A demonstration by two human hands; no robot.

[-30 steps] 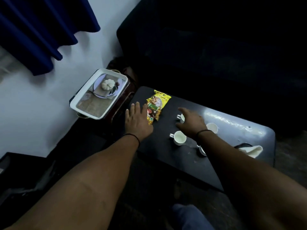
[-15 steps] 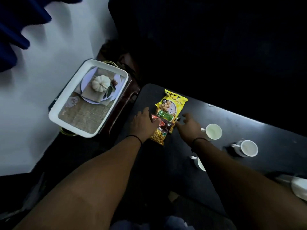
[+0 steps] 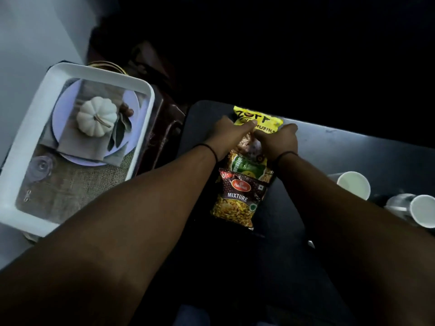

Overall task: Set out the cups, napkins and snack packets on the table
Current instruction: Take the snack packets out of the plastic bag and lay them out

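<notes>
Three snack packets lie overlapped on the dark table (image 3: 353,156): a yellow packet (image 3: 261,118) farthest, a green packet (image 3: 247,164) in the middle, and a brown "Mixture" packet (image 3: 237,198) nearest. My left hand (image 3: 228,135) and my right hand (image 3: 277,142) both rest on the yellow packet, fingers pressed on its left and right sides. Two white cups (image 3: 353,184) (image 3: 421,210) lie on the table at the right edge of the view.
A white tray (image 3: 26,137) printed with a plate and a pale pumpkin sits on a dark stand left of the table. A dark sofa fills the back. A white wall is at far left.
The view has moved closer and left. Both hands slid up the packet stack from its lower part onto the yellow packet. The cups now sit farther right in view.
</notes>
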